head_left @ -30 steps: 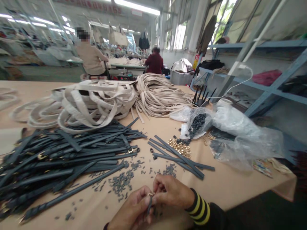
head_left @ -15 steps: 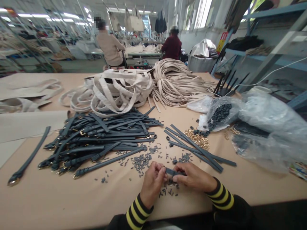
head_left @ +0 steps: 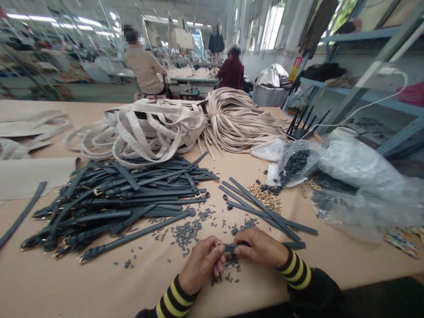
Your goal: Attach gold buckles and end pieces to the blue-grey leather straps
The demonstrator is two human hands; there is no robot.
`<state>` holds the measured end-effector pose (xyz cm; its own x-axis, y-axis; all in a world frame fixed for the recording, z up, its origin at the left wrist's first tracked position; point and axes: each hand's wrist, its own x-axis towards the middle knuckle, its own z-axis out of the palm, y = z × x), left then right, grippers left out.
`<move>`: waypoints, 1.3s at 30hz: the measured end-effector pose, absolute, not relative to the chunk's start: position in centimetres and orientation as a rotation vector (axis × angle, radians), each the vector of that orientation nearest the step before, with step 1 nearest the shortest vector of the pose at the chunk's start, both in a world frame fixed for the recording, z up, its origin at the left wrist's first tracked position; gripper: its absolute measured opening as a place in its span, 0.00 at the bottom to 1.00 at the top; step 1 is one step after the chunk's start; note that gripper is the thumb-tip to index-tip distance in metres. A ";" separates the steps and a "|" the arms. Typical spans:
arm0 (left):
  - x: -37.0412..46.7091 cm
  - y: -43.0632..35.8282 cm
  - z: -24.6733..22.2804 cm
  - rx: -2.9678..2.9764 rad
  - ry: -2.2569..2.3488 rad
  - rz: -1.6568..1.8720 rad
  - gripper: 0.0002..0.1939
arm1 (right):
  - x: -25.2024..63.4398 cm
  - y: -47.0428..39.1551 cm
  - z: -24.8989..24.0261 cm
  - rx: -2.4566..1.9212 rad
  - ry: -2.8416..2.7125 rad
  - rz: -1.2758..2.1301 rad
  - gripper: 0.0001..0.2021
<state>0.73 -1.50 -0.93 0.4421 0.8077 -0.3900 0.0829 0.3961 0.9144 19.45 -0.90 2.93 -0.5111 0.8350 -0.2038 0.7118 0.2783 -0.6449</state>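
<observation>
A dark grey strap (head_left: 229,248) runs between my two hands just above the table. My left hand (head_left: 204,261) pinches its left end, where a small glint of gold metal shows at the fingertips. My right hand (head_left: 260,247) is closed around the strap a short way along. Its tail comes out past my right wrist and lies toward the right. Under and around my hands are small dark grey pieces (head_left: 228,277). Beyond my fingers lies a heap of the same bits (head_left: 187,232). My fingers hide part of the strap's buckle end.
Dark straps with gold buckles (head_left: 132,194) are piled at left. Loose straps (head_left: 265,207) lie beside gold buckles (head_left: 270,198) at right, near a plastic bag of dark loops (head_left: 296,165). Beige webbing (head_left: 155,128) and bundled cords (head_left: 232,119) sit behind. Two people sit farther off.
The view has turned slightly right, so the table's things appear shifted left. The strap's tail now shows beyond my right hand. Both hands keep hold of the strap.
</observation>
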 end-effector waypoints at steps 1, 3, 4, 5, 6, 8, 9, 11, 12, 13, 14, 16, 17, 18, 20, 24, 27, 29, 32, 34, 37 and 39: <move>0.9 -1.4 -1.0 1.092 1.036 0.588 0.17 | 19.6 -0.5 3.0 -1.449 -2.382 1.036 0.06; 1.2 -1.1 -1.2 1.091 1.069 0.627 0.16 | 19.8 0.6 3.2 -1.462 -2.380 0.958 0.07; 1.3 -1.0 -1.3 1.085 1.083 0.657 0.15 | 19.8 1.3 3.3 -1.494 -2.348 0.880 0.07; 1.4 -0.9 -1.5 1.079 1.089 0.684 0.15 | 19.7 2.1 3.3 -1.540 -2.307 0.781 0.08; 1.4 -0.8 -1.6 1.073 1.088 0.707 0.15 | 19.5 2.9 3.2 -1.594 -2.269 0.674 0.08; 1.5 -0.7 -1.8 1.064 1.079 0.741 0.15 | 18.8 4.4 2.9 -1.701 -2.255 0.489 0.09; 1.5 -0.7 -1.9 1.061 1.073 0.751 0.15 | 18.4 5.1 2.7 -1.744 -2.286 0.425 0.10; 1.5 -0.7 -2.1 1.050 1.070 0.764 0.16 | 17.6 6.1 2.2 -1.790 -2.380 0.348 0.10; 1.5 -0.7 -2.1 1.041 1.071 0.770 0.16 | 17.3 6.4 2.0 -1.804 -2.412 0.323 0.10; 1.5 -0.7 -2.0 1.029 1.070 0.773 0.16 | 17.1 6.6 1.9 -1.811 -2.427 0.309 0.10; 1.5 -0.7 -1.9 1.016 1.066 0.778 0.16 | 17.1 6.7 1.9 -1.812 -2.428 0.310 0.10; 1.5 -0.7 -1.7 0.995 1.062 0.792 0.16 | 17.3 6.4 2.2 -1.794 -2.387 0.350 0.09; 1.5 -0.7 -1.6 0.984 1.061 0.801 0.16 | 17.5 6.1 2.5 -1.773 -2.344 0.383 0.09; 1.5 -0.7 -1.6 0.972 1.061 0.811 0.15 | 17.7 5.6 2.8 -1.744 -2.284 0.427 0.09; 1.5 -0.7 -1.5 0.952 1.062 0.824 0.15 | 18.1 4.3 3.4 -1.685 -2.131 0.591 0.09; 1.5 -0.8 -1.7 0.948 1.059 0.833 0.15 | 18.2 1.1 3.4 -1.569 -1.744 1.237 0.12; 1.4 -1.0 -1.8 0.975 1.041 0.847 0.15 | 17.8 -0.6 2.5 -1.528 -1.553 1.455 0.12; 1.4 -1.0 -1.8 0.983 1.019 0.859 0.15 | 17.4 -1.0 1.9 -1.570 -1.504 1.440 0.12; 1.3 -0.9 -1.8 0.968 0.994 0.856 0.15 | 16.9 -0.9 1.3 -1.609 -1.485 1.432 0.12; 1.3 -0.9 -1.9 0.964 0.981 0.848 0.15 | 16.8 -0.9 0.9 -1.583 -1.451 1.467 0.11; 1.4 -1.5 -2.0 0.957 0.996 0.861 0.17 | 17.2 -1.7 0.8 -1.540 -1.446 1.498 0.11; 1.5 -2.1 -2.2 0.951 1.008 0.889 0.19 | 17.3 -1.9 0.6 -1.519 -1.624 1.426 0.14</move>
